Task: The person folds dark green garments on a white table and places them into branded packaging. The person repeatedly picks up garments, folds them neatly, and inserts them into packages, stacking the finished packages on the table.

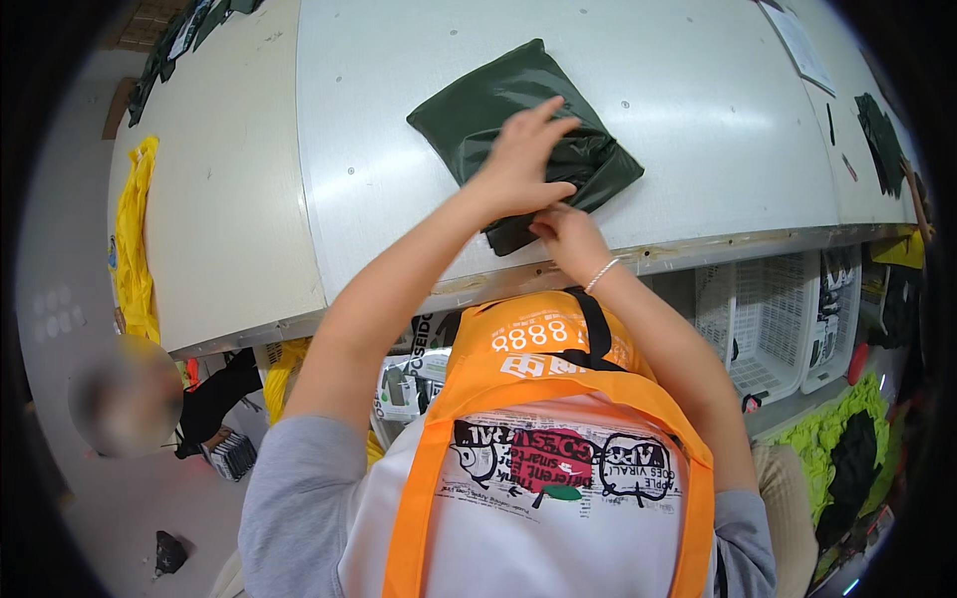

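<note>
A dark green, glossy, folded bundle of thin sheet material [498, 90] lies at a slant on the white table, creased toward its near right side. My left hand [523, 164] rests on top of it, fingers spread and pointing away from me. Close by the thumb of that hand, my right hand [576, 241], with a pale bracelet at the wrist, has its fingers pinched at the bundle's near edge. A narrow flap of the same green material [510, 235] sticks out toward me at the table's edge. The fingertips of the right hand are partly hidden.
Yellow folded material [137, 239] lies along the table's left end. More dark green pieces [879, 145] and a paper sheet [797, 45] sit at the right. White plastic baskets [773, 329] stand below the table. A person [204, 409] is at the lower left.
</note>
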Motion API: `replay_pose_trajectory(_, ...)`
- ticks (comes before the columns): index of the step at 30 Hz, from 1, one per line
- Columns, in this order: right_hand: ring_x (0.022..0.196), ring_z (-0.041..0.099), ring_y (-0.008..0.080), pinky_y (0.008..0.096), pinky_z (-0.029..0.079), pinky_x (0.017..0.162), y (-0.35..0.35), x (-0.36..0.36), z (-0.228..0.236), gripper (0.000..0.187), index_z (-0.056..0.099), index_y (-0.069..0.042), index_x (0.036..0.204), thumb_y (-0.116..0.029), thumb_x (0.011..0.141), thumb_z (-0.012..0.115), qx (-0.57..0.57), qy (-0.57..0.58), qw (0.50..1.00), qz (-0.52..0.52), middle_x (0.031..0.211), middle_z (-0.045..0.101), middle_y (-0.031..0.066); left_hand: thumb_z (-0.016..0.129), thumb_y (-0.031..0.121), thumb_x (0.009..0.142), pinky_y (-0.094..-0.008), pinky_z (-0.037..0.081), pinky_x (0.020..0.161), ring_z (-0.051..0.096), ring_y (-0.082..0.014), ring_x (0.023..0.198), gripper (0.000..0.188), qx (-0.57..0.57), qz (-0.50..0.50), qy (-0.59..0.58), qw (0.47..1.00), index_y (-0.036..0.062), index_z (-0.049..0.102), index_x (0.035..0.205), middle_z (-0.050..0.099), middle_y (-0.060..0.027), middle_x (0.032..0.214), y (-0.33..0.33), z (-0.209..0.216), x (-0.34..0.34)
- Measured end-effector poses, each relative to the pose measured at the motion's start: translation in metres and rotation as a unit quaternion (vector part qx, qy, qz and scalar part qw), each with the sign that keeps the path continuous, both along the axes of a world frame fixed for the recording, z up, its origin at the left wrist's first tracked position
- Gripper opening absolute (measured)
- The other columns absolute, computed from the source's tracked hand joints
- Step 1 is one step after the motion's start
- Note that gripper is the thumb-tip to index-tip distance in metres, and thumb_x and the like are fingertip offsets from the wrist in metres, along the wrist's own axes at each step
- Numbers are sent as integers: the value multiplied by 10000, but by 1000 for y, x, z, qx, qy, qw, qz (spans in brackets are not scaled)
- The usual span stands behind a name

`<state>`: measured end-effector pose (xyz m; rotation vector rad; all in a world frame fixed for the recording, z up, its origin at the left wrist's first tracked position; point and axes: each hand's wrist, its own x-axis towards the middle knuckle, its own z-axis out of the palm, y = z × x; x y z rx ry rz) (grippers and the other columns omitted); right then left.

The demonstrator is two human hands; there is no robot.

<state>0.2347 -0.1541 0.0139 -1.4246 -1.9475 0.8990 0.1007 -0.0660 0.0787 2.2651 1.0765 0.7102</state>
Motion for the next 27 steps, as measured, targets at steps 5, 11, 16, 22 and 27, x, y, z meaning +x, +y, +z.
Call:
replay_pose_trajectory(5, 712, 578, 333, 392, 464, 642, 14, 11, 30, 94, 637, -15, 793, -108, 800, 654, 26, 65, 997, -16, 749, 583, 148, 848, 271, 609, -401, 375, 1010, 454, -315, 1190, 860, 1, 3, 28, 1000, 48, 421, 1322, 465, -168, 1295, -49, 17, -73)
replay_pose_trajectory(11, 693, 576, 321, 366, 452, 618, 20, 20, 49, 86, 639, 9, 809, -77, 805, 645, -23, 81, 995, -51, 739, 586, 145, 862, 176, 615, -343, 483, 886, 541, -256, 1075, 812, -14, 38, -110, 993, 28, 438, 1292, 501, -147, 1220, -64, -14, -62)
replay_pose_trajectory(16, 694, 578, 319, 353, 449, 616, 23, 25, 57, 86, 638, 16, 819, -69, 811, 637, -74, 81, 991, -73, 746, 589, 147, 790, 104, 691, -345, 498, 839, 571, -276, 1018, 541, 96, -41, -102, 989, 28, 558, 1174, 566, -129, 1151, -54, -6, -52)
replay_pose_trajectory(22, 740, 593, 327, 388, 479, 658, 8, 35, 49, 78, 652, -13, 839, -79, 802, 634, -38, -28, 997, 57, 839, 596, 136, 712, 45, 724, -346, 513, 760, 590, -279, 923, 322, 115, -139, -40, 983, 63, 638, 1037, 606, -93, 1051, -37, -29, -39)
replay_pose_trajectory(27, 803, 600, 304, 390, 493, 706, -9, 41, 47, 104, 656, -41, 865, -121, 813, 614, 12, -83, 987, 135, 866, 603, 104, 663, 62, 692, -367, 511, 680, 603, -298, 879, 132, 27, -289, 129, 948, 34, 642, 820, 604, -96, 952, -20, -46, -7)
